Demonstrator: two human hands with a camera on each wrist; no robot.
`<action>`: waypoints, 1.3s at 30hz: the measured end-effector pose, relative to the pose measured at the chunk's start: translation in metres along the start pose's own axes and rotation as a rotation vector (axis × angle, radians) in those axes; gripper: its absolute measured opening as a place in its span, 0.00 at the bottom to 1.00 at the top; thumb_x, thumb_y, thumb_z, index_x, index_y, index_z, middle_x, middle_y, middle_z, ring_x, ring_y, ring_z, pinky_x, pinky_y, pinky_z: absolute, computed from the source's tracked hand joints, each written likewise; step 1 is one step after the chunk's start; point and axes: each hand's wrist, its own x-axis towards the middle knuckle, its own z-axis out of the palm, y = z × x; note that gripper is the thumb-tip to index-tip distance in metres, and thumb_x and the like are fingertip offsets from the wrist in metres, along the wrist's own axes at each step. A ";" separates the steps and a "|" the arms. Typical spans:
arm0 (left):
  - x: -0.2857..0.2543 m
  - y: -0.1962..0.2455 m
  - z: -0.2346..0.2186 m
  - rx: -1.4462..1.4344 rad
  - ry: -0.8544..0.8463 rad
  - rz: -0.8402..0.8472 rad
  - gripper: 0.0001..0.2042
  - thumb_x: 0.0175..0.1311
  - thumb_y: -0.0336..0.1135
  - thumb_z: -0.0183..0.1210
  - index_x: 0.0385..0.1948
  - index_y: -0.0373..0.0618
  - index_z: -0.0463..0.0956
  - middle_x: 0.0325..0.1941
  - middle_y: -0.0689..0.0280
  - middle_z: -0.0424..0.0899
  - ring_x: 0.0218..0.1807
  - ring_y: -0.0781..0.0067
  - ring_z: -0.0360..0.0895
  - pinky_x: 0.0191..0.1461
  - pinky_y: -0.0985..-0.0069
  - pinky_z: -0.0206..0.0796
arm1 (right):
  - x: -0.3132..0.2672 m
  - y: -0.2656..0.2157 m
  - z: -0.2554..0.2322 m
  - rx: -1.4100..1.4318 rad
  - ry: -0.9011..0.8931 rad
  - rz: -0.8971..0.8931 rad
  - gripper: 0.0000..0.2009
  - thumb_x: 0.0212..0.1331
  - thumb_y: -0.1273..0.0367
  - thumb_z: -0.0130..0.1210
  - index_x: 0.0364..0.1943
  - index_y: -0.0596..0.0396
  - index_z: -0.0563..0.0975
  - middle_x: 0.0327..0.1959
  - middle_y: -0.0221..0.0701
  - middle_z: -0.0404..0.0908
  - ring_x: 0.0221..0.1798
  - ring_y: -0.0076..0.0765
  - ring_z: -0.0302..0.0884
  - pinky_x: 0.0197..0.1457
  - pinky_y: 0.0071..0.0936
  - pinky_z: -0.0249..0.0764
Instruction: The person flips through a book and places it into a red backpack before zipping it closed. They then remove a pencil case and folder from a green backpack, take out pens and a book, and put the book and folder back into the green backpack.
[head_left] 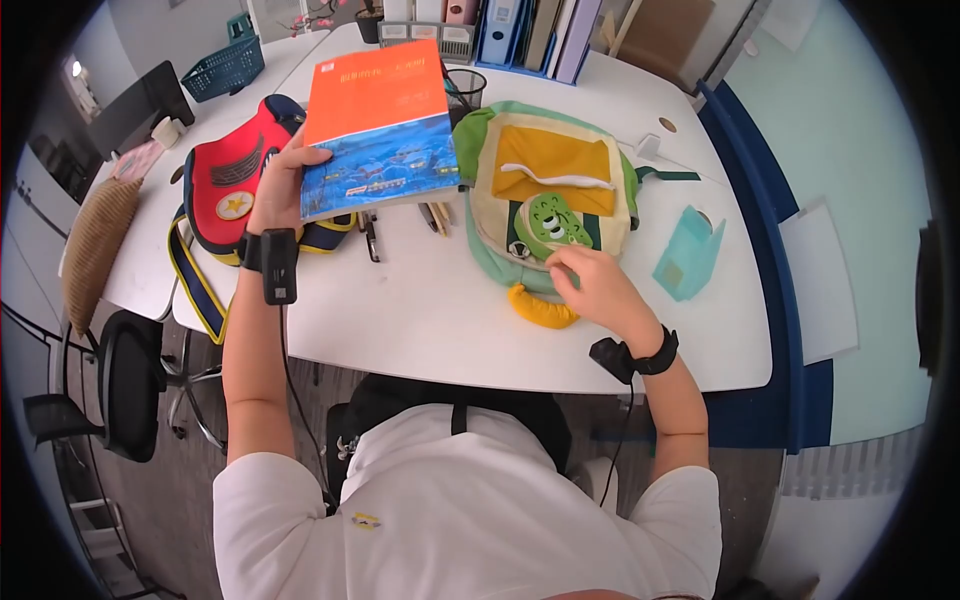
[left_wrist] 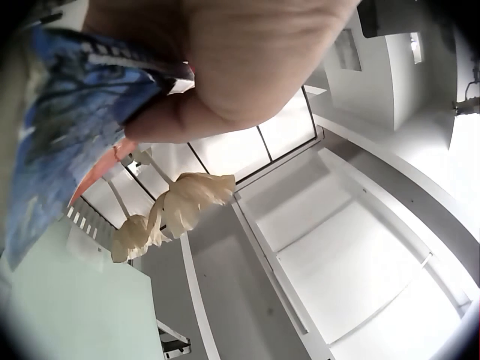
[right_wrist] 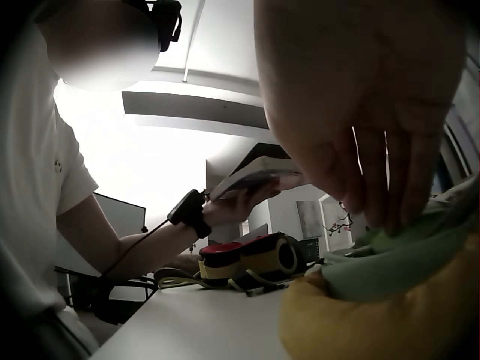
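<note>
Raised over the table, the left hand [head_left: 279, 188] grips a book [head_left: 380, 130] at its left edge, thumb across the cover. The cover is orange above and blue below. In the left wrist view, the hand [left_wrist: 240, 67] holds the blue part [left_wrist: 67, 127]. A green and cream backpack [head_left: 485, 215] with a yellow pocket and a smiling green figure [head_left: 552, 222] lies on the table. At its near edge, the right hand [head_left: 603, 290] touches the fabric. The right wrist view shows the hand [right_wrist: 367, 112] with fairly straight fingers pointing down at green fabric [right_wrist: 390, 262]; its thumb is hidden there.
A red and navy bag [head_left: 225, 180] lies on the table [head_left: 400, 335] at left, with pens [head_left: 372, 240] between the bags. A teal case [head_left: 688, 255] is at right. Behind stand a mesh cup [head_left: 465, 90], binders [head_left: 500, 35] and a basket [head_left: 223, 70]. A blue partition borders the right side.
</note>
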 end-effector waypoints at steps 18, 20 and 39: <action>0.038 -0.073 -0.049 1.723 0.005 0.476 0.30 0.49 0.22 0.52 0.60 0.38 0.59 0.57 0.48 0.67 0.59 0.50 0.65 0.62 0.69 0.57 | 0.005 0.048 -0.021 -0.497 -0.212 -0.015 0.06 0.46 0.70 0.57 0.26 0.59 0.75 0.29 0.35 0.74 0.38 0.43 0.71 0.43 0.37 0.66; 0.038 -0.075 -0.034 1.548 -0.138 0.422 0.25 0.50 0.23 0.53 0.55 0.40 0.65 0.54 0.51 0.71 0.56 0.53 0.68 0.60 0.69 0.59 | 0.007 0.047 -0.020 -0.531 -0.156 -0.064 0.05 0.46 0.71 0.57 0.23 0.57 0.75 0.25 0.34 0.73 0.36 0.43 0.72 0.40 0.36 0.67; 0.090 -0.166 0.115 1.707 -0.354 -0.094 0.41 0.44 0.62 0.60 0.57 0.40 0.65 0.60 0.55 0.68 0.60 0.60 0.67 0.60 0.71 0.61 | 0.039 0.029 -0.064 -0.211 0.606 -0.069 0.05 0.52 0.73 0.56 0.26 0.61 0.73 0.25 0.35 0.73 0.29 0.40 0.70 0.33 0.29 0.67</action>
